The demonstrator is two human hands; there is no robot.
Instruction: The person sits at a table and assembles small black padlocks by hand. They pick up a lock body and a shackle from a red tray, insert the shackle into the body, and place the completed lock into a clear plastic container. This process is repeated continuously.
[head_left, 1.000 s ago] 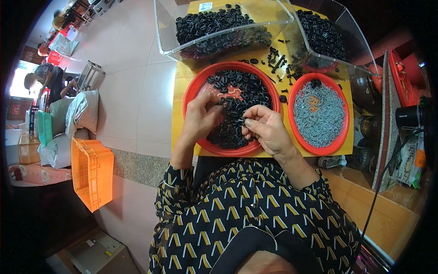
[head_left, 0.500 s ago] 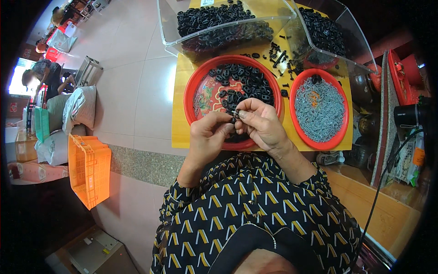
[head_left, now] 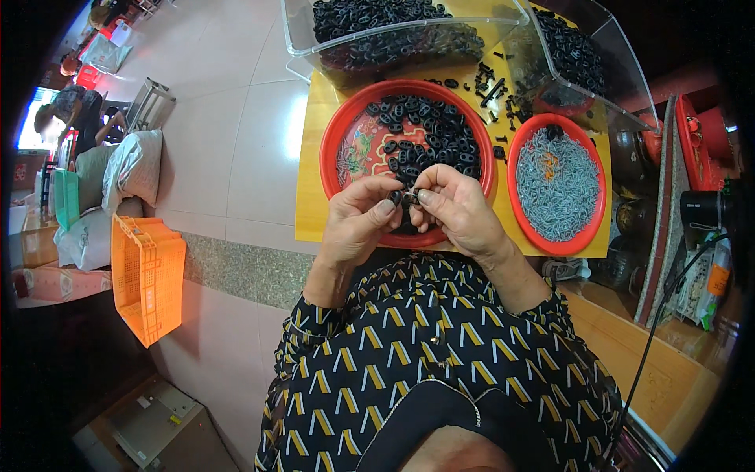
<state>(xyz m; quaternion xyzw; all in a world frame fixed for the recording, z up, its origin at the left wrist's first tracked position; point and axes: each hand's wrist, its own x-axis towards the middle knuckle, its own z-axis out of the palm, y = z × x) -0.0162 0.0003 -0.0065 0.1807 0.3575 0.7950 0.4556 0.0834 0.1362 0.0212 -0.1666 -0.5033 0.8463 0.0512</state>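
Both hands meet in the head view over the near rim of a round red tray (head_left: 330, 149), thumbs and forefingers pinched and fingertips almost touching. Left hand (head_left: 358, 224), at the tray's seven o'clock, is closed to a narrow pinch on a small black piece (head_left: 395, 196). Right hand (head_left: 460, 212), near five o'clock, is pinched just as tightly on a tiny part (head_left: 413, 193) with a glint of metal, too small and covered to name. That black piece sits at the tray's six o'clock, just beside the right fingertips. Inside the tray, black oval pieces (head_left: 440, 138) crowd from twelve to four o'clock, and slim silvery bits (head_left: 351, 165) lie toward nine. At the tray's three o'clock stands an oval red tray (head_left: 514, 197) filled with small grey screws (head_left: 562, 200). A clear bin (head_left: 405, 35) of black parts is at twelve o'clock, a second clear bin (head_left: 578, 59) at two, and loose black fasteners (head_left: 491, 90) lie on the yellow tabletop (head_left: 314, 216) between one and two. Farther off, an orange crate (head_left: 149, 275) rests on the floor toward eight, pale sacks (head_left: 135, 173) toward nine.
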